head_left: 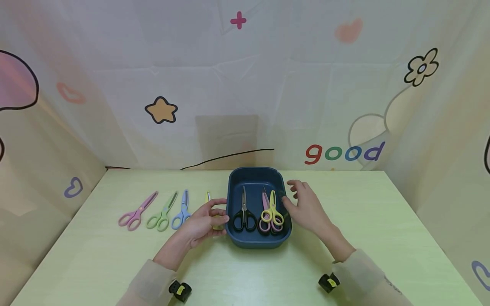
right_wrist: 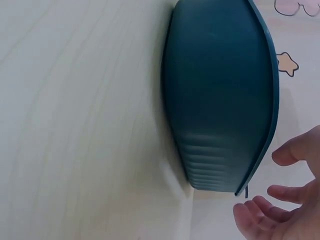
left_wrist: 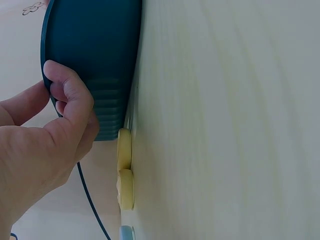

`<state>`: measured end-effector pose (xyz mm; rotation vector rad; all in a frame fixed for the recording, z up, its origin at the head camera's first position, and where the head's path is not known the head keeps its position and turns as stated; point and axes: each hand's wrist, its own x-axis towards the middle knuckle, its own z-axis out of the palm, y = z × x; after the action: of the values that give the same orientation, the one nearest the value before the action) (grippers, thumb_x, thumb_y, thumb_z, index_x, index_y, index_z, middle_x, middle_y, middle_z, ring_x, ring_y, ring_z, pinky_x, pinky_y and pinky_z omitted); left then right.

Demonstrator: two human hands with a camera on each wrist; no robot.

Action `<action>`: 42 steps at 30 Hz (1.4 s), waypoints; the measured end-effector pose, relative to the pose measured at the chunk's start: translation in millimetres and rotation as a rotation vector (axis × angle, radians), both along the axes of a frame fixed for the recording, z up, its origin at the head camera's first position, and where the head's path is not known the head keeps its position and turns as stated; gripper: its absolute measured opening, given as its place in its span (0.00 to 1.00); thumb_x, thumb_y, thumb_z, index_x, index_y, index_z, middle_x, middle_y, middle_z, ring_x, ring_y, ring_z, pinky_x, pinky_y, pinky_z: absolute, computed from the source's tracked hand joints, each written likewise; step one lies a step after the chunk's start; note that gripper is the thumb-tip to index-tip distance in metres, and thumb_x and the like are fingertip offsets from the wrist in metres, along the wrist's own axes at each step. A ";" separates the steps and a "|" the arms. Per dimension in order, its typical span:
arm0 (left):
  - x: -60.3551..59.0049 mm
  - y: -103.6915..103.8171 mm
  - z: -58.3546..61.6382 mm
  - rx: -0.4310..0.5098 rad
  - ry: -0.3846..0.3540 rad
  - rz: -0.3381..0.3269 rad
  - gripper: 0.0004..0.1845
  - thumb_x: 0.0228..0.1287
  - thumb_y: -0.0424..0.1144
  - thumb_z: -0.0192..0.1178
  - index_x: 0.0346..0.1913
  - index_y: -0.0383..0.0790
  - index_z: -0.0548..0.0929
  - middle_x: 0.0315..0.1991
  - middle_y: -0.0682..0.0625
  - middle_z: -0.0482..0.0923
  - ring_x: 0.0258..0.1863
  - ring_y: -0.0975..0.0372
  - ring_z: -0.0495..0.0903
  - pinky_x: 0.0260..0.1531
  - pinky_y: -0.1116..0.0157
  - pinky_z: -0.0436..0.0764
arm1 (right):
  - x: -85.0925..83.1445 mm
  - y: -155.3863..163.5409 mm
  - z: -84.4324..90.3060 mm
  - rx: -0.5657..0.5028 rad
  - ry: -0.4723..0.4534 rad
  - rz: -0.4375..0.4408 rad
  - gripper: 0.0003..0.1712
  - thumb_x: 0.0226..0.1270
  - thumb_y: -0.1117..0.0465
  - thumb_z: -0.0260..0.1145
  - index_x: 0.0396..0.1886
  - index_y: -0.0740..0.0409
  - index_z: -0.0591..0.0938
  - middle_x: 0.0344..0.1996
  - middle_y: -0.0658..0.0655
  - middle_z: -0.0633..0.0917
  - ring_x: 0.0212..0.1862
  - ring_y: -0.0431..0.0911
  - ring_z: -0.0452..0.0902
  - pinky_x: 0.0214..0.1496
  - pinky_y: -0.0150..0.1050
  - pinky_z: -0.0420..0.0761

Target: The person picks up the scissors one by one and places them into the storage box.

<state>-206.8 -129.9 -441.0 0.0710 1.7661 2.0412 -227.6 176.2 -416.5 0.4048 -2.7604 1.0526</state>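
A dark blue tray (head_left: 255, 243) (left_wrist: 95, 50) (right_wrist: 220, 100) stands mid-table and holds black scissors (head_left: 244, 216), pink scissors (head_left: 264, 219) and yellow scissors (head_left: 274, 210). My left hand (head_left: 220, 210) (left_wrist: 55, 95) grips the tray's left rim with curled fingers. Under it on the table lie another yellow pair (head_left: 208, 197), whose handles (left_wrist: 125, 175) are not held. My right hand (head_left: 292, 194) (right_wrist: 280, 200) hovers with spread fingers just beside the tray's right rim, not touching it.
Left of the tray, pink scissors (head_left: 135, 212), green scissors (head_left: 163, 212) and blue scissors (head_left: 182, 211) lie in a row. Patterned fabric walls close the pale green table (head_left: 383, 221) at the back and on both sides.
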 end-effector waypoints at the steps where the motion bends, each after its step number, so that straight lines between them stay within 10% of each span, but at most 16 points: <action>1: 0.0 -0.1 0.0 0.000 0.001 -0.001 0.30 0.75 0.24 0.55 0.75 0.34 0.59 0.44 0.46 0.72 0.33 0.58 0.73 0.34 0.65 0.82 | -0.3 1.4 -0.3 -0.014 -0.028 -0.001 0.27 0.73 0.63 0.64 0.66 0.71 0.71 0.52 0.70 0.77 0.51 0.62 0.76 0.53 0.56 0.79; 19: -0.1 -0.1 0.2 0.012 0.002 -0.009 0.30 0.75 0.24 0.55 0.75 0.33 0.58 0.44 0.45 0.71 0.33 0.57 0.74 0.34 0.64 0.82 | 0.7 15.0 -3.3 -0.451 -0.555 0.111 0.30 0.80 0.62 0.52 0.74 0.74 0.62 0.59 0.73 0.74 0.52 0.57 0.78 0.48 0.45 0.86; 42: 3.4 3.0 3.3 -0.058 0.023 0.053 0.29 0.73 0.23 0.57 0.73 0.35 0.63 0.46 0.42 0.71 0.32 0.58 0.76 0.35 0.64 0.82 | 3.0 15.4 -3.5 -0.532 -0.582 0.171 0.32 0.75 0.70 0.56 0.74 0.76 0.60 0.50 0.68 0.71 0.45 0.53 0.74 0.42 0.36 0.84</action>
<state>-203.5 -126.9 -437.6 0.0311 1.8588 2.0315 -224.6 191.6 -420.0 0.2886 -2.7438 2.1669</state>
